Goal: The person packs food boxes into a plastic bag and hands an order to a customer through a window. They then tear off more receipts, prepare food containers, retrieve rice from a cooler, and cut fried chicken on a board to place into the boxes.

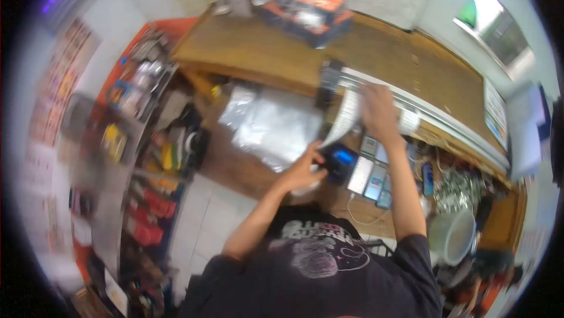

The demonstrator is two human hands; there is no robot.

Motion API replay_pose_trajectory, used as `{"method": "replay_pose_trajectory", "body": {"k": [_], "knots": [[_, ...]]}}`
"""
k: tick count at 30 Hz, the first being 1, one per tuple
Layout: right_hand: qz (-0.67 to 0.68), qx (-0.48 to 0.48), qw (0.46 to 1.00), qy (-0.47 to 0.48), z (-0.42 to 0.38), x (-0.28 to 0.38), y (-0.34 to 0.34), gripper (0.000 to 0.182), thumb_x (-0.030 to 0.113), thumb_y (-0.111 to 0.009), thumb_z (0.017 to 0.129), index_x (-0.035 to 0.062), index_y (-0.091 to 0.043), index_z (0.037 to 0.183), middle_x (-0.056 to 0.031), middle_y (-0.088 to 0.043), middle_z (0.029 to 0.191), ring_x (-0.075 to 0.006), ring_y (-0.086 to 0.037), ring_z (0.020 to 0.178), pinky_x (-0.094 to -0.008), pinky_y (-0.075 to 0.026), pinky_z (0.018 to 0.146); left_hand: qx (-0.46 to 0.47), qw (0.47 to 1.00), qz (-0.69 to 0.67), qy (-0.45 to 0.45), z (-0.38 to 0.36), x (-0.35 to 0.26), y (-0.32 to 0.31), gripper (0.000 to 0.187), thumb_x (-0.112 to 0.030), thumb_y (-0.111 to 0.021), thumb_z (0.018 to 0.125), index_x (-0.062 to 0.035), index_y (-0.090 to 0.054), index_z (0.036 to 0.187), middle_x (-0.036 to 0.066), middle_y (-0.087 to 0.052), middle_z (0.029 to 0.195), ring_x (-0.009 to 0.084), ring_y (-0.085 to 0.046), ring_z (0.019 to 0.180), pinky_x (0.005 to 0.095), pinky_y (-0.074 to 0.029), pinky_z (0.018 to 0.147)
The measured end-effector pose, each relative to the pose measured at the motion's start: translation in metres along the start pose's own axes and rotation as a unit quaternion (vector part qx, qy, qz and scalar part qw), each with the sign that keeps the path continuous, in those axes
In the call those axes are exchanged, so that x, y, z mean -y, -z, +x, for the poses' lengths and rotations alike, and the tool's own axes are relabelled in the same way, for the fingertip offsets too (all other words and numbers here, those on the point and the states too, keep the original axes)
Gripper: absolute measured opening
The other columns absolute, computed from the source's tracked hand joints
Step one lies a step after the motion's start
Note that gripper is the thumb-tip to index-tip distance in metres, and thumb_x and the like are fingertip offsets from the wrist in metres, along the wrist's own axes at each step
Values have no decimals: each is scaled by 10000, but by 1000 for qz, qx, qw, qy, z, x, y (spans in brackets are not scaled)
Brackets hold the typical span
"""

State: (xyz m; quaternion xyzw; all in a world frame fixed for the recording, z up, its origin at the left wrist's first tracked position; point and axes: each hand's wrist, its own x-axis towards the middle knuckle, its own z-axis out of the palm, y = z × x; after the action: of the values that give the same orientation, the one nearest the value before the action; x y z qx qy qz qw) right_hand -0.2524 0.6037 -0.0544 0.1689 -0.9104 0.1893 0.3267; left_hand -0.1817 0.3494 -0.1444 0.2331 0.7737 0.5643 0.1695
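A white strip of paper with printed lines (346, 115), like a receipt or label strip, hangs slanted between my hands. My right hand (379, 109) is closed around its upper end. At the lower end, the fingers of my left hand (302, 171) grip the strip's tip, though blur softens the detail. Just right of my left hand sits a small dark device with a lit blue screen (343, 156). Several phones (376, 183) lie beside it, below my right wrist. A white paper roll (409, 120) rests close to my right hand.
Clear plastic bags (273, 130) lie on the lower bench surface at left. A long metal rail (435, 109) runs along the raised wooden counter (247, 48). A dark and orange crate (311, 18) stands on top. Shelves of tools (155, 194) stand left; a translucent bucket (452, 236) is at right.
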Motion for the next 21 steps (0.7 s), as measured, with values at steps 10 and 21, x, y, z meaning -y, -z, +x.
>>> {"method": "replay_pose_trajectory", "body": {"k": [10,21], "knots": [[6,-5,999,-45,1,18,0,333,189,-608,939,21,-613,1226,-176,-580,1133,-342,-536,1113,-436,-414,968,-63,982,-177,14,-23,-21,52,564,118,-693,755,-83,-449,1222,49,-517,1105,150,-583,997,278,-478,869],[519,225,769,-298,-22,99,26,250,5,-646,897,-48,-585,1134,-56,-681,951,-76,-625,709,-207,-499,624,-77,977,-198,16,-14,-68,61,309,-1,-706,862,9,-572,1140,99,-697,998,102,-645,895,251,-529,750]]}}
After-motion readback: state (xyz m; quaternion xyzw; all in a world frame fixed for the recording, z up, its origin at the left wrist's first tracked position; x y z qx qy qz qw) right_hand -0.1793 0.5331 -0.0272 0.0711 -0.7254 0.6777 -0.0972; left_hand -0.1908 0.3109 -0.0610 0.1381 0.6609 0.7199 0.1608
